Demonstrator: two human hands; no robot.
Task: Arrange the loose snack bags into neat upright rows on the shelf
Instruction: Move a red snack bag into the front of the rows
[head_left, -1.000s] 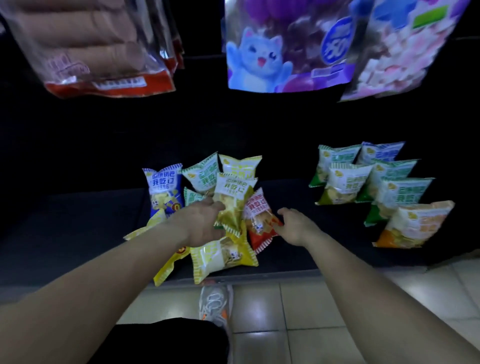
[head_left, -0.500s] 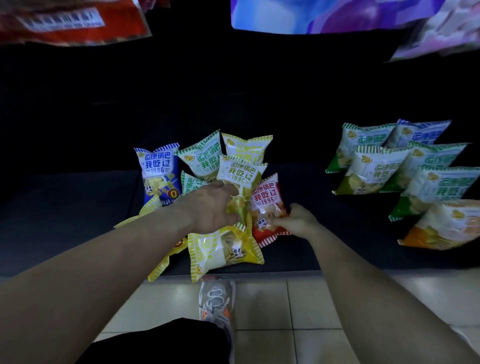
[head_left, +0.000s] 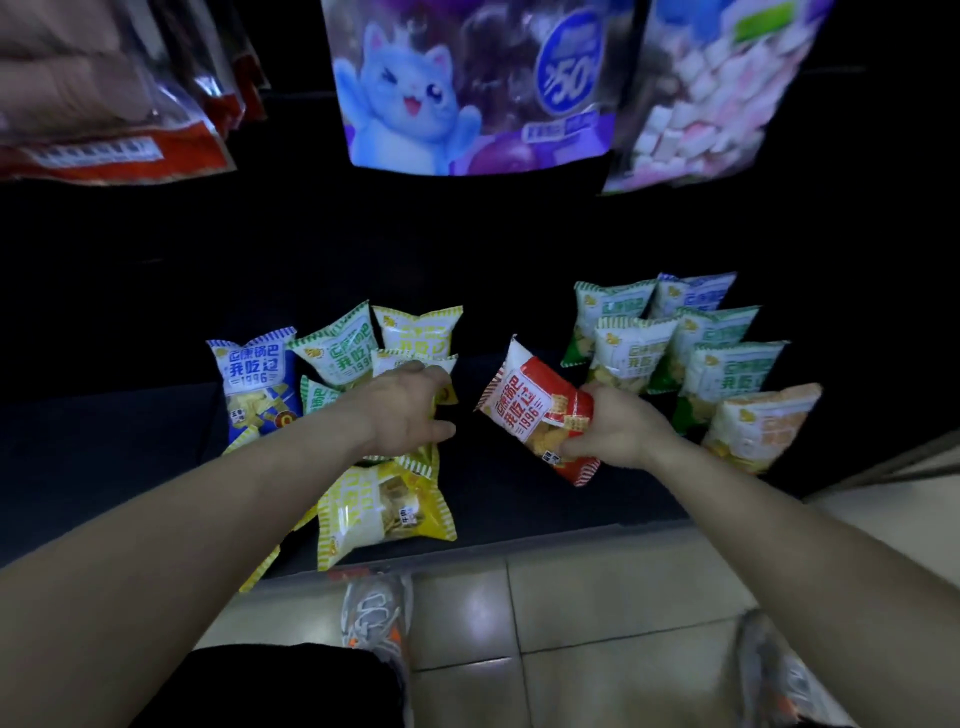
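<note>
The right hand (head_left: 618, 428) keeps its grip clamped on the red bag (head_left: 535, 410), tilted above the shelf (head_left: 519, 512), the tidy green rows (head_left: 631, 356) just right of that grip. The left hand (head_left: 408, 410) curls its grip round a yellow bag (head_left: 415, 362) in the loose pile. Best, I'd say, to turn the red bag upright first, then seat it in line without nudging neighbours.

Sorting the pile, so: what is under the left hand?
Left hand grips an upright yellow bag; a flat yellow bag lies in front. The wrist covers most of a green bag.
</note>
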